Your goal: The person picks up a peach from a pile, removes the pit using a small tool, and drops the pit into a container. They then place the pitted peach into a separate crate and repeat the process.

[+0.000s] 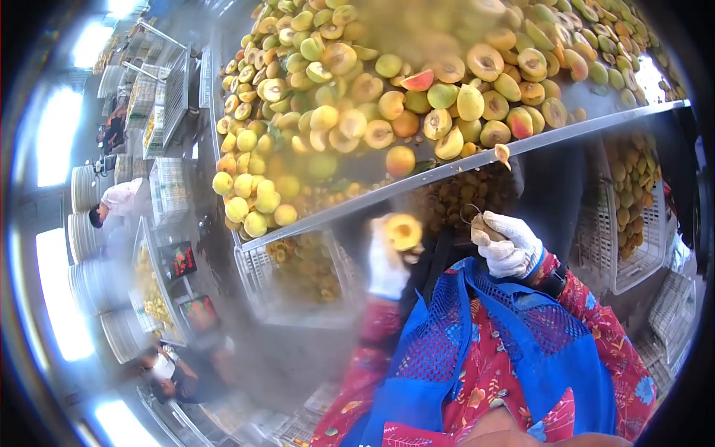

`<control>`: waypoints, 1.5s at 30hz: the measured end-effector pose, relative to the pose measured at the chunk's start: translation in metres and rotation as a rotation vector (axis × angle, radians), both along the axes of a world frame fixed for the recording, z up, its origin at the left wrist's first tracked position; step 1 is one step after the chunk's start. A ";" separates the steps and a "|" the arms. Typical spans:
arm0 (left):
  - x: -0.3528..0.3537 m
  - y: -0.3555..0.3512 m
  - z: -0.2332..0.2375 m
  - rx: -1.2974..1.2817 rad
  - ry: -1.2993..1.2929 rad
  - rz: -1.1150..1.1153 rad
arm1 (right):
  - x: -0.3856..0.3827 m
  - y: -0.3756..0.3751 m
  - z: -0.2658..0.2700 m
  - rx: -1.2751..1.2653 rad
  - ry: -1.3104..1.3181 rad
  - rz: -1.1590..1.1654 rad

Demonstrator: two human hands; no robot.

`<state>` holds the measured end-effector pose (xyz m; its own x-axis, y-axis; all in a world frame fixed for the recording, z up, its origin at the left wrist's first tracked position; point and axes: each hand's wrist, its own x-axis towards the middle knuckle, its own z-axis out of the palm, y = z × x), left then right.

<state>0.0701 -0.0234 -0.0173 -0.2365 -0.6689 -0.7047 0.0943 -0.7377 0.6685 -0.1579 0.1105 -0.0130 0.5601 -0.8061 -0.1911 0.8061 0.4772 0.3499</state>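
Note:
My left hand (385,264), in a white glove, is closed around a peach half (403,232). The cut face is turned up and shows a round hollow in yellow flesh. Across from it, my gloved right hand (509,247) is closed, its fingertips soiled brown. A thin metal ring tool (468,214) sticks out from those fingers; its handle is hidden in the grip. Both hands are in front of my chest, below the table's metal rim (462,164). Many peaches (387,112), mostly cut in half, are piled on the table. A small fruit piece (503,154) is at the rim.
Below the rim stand a white crate (294,313) of fruit at left and another crate (603,246) at right. More fruit lies beneath the table, between them. Further left are a person in pink (123,197), another person (167,372) and stacked round white containers (93,253).

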 end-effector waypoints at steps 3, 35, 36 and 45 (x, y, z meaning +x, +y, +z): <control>0.056 -0.013 0.003 -0.059 0.000 0.120 | -0.009 0.005 -0.011 0.063 0.229 0.028; -0.073 -0.024 0.043 -0.133 0.392 -0.319 | 0.017 -0.035 0.079 -0.502 2.394 0.192; -0.075 -0.020 0.043 -0.153 0.353 -0.332 | 0.018 -0.033 0.079 -0.515 2.424 0.207; -0.075 -0.002 0.047 -0.624 -0.052 -0.463 | 0.025 -0.031 0.077 -0.631 2.346 0.290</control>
<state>-0.0045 -0.0258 0.0299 -0.5653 -0.7868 -0.2478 -0.1743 -0.1797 0.9682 -0.1329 0.0798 0.0638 -0.0579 -0.9636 -0.2609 -0.5737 0.2460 -0.7813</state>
